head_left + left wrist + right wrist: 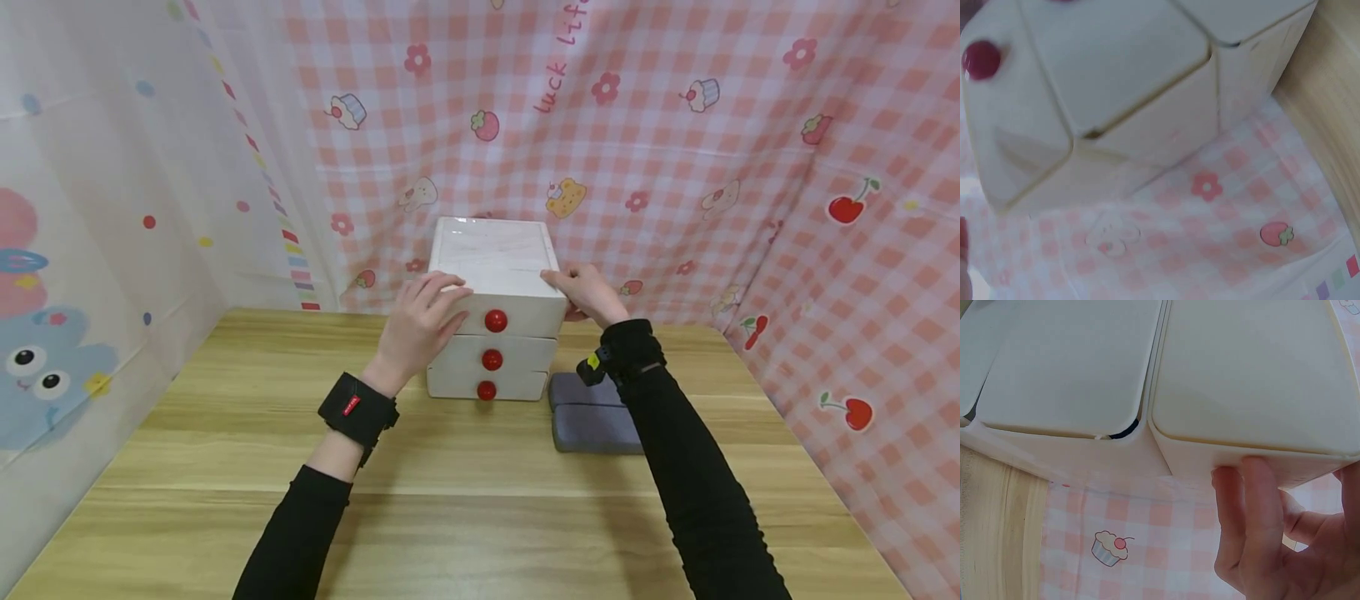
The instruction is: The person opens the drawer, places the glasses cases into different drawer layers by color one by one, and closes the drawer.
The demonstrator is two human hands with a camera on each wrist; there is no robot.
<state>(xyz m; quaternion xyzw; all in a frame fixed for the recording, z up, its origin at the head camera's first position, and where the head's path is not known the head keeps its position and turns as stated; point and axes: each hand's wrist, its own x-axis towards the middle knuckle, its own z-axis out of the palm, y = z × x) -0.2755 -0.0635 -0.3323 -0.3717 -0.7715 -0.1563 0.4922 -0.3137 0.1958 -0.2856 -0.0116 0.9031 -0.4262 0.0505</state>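
A white drawer cabinet [498, 254] with three stacked drawers and round red knobs [496, 321] stands against the back curtain. My left hand [420, 325] rests at the cabinet's upper front left corner, fingers over the top edge and thumb near the top drawer's face. Only a sliver of a finger [963, 262] shows in the left wrist view. At the upper right side, my right hand [592, 292] holds the cabinet's edge, with a digit on top and other fingers [1261, 506] against the side wall. The topmost section looks slightly askew over the lower ones.
A grey two-part flat block [596, 427] lies on the wooden table [465, 517], right of the cabinet and partly behind my right forearm. A pink checked curtain [480, 167] hangs directly behind, and patterned cloth closes off both sides.
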